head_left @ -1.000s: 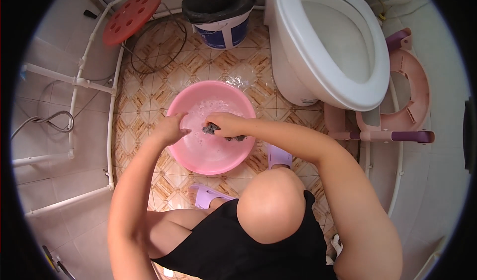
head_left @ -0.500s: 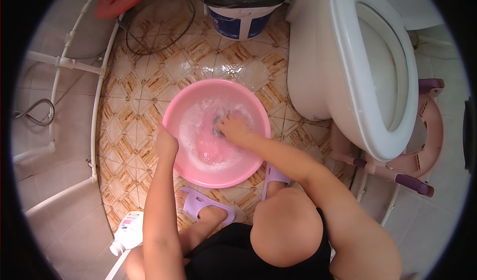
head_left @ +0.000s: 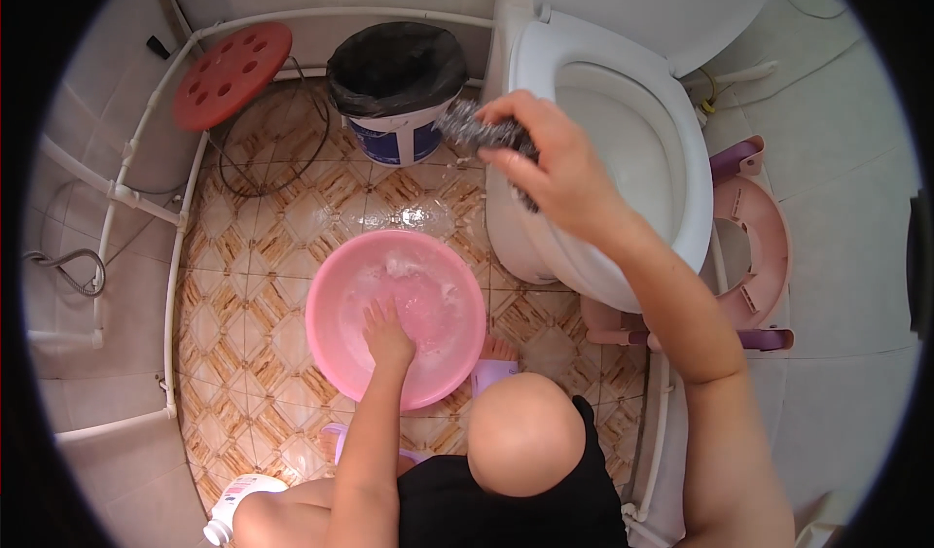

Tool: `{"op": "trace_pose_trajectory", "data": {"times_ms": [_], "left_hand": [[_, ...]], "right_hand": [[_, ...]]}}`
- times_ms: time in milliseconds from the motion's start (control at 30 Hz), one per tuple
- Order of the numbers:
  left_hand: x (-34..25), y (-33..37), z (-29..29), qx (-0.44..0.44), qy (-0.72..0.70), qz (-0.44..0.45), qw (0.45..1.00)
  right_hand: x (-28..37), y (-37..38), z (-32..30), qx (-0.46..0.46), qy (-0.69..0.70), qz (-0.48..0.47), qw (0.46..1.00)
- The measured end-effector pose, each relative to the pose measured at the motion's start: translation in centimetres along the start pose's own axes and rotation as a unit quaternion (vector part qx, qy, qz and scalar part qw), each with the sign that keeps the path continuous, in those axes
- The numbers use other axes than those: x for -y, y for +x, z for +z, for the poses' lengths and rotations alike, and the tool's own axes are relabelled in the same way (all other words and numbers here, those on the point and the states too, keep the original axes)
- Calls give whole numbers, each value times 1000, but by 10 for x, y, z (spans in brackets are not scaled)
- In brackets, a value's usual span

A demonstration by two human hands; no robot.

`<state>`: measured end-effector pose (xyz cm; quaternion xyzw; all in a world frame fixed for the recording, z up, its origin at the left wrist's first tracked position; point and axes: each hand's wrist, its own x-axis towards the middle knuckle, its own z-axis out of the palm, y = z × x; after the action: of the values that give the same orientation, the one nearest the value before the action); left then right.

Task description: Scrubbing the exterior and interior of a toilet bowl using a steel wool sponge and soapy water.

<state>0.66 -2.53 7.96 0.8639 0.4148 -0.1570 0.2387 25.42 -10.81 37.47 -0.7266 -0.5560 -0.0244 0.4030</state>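
Note:
A pink plastic basin [head_left: 321, 353] stands on the tiled floor with sudsy water [head_left: 428, 290] in it. My left hand [head_left: 387, 336] is inside the basin, fingers spread at the water, holding nothing that I can see. Raised in front of the toilet bowl, my right hand [head_left: 564, 174] grips a wet, dark grey steel wool scourer [head_left: 465, 125]. The scourer sticks out past my thumb and fingers, and part of it is hidden in my grip.
The white toilet [head_left: 691, 188] has its lid up. Beyond the basin are a bucket [head_left: 394, 140] lined with a black bag and a red round stool [head_left: 233, 76]. A pink toilet-seat frame [head_left: 769, 247] stands at right, a white bottle [head_left: 238, 499] at lower left.
My right hand has lifted the scourer out of the basin, up and right toward the toilet. My left hand has left the basin's rim and moved inside. The view has shifted.

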Motion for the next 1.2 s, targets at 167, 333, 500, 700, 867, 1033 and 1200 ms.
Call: {"op": "trace_pose_trajectory", "data": {"times_ms": [167, 333, 500, 700, 867, 1033, 1200], "left_hand": [[-33, -13, 32, 133, 43, -29, 990], [-2, -6, 63, 188, 47, -49, 980], [-2, -5, 67, 136, 49, -63, 988], [-2, -8, 62, 113, 19, -63, 991], [-10, -4, 69, 116, 31, -54, 991], [-6, -8, 68, 97, 39, -58, 993], [-6, -3, 63, 128, 59, -64, 988]], "right_hand": [[-160, 76, -64, -106, 30, 143, 984], [-184, 89, -35, -44, -70, 117, 990], [-104, -3, -40, 137, 110, 78, 981], [-94, -28, -45, 184, 192, 86, 960], [-189, 82, -29, 1, -13, 23, 1000], [-171, 50, -12, 18, 93, 28, 995], [-113, 0, -27, 122, 100, 10, 987]]}}
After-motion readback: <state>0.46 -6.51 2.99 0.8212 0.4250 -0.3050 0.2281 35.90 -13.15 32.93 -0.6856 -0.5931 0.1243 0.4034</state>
